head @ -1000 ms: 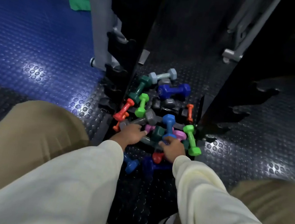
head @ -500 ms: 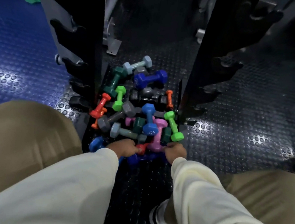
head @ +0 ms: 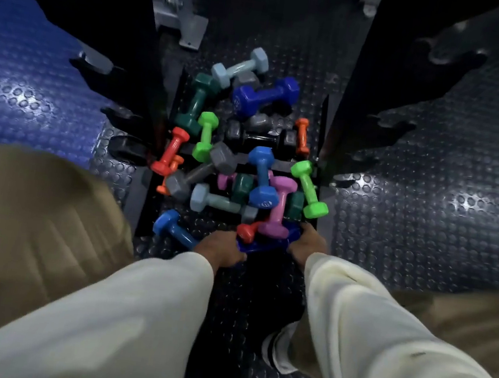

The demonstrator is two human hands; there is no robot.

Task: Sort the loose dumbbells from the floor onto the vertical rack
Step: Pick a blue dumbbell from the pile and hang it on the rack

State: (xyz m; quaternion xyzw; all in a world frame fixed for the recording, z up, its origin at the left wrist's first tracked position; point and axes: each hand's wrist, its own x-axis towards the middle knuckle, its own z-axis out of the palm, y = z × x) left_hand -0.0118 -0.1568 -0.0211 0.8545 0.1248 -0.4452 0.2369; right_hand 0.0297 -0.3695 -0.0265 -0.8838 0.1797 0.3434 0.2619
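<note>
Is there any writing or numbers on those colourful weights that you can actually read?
No text can be read.
Mid-blue dumbbell: a pale round mark on its near head, too blurred to read.
Dark blue dumbbell: a faint mark on its left head, unreadable.

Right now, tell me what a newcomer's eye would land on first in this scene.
First, the bright heap of loose dumbbells on the studded floor between the black rack uprights: green, blue, red, pink, grey, tangled over one another. Next, at its near edge, the left hand and right hand grip the ends of a dark blue dumbbell, with a pink dumbbell lying partly over it.
</note>
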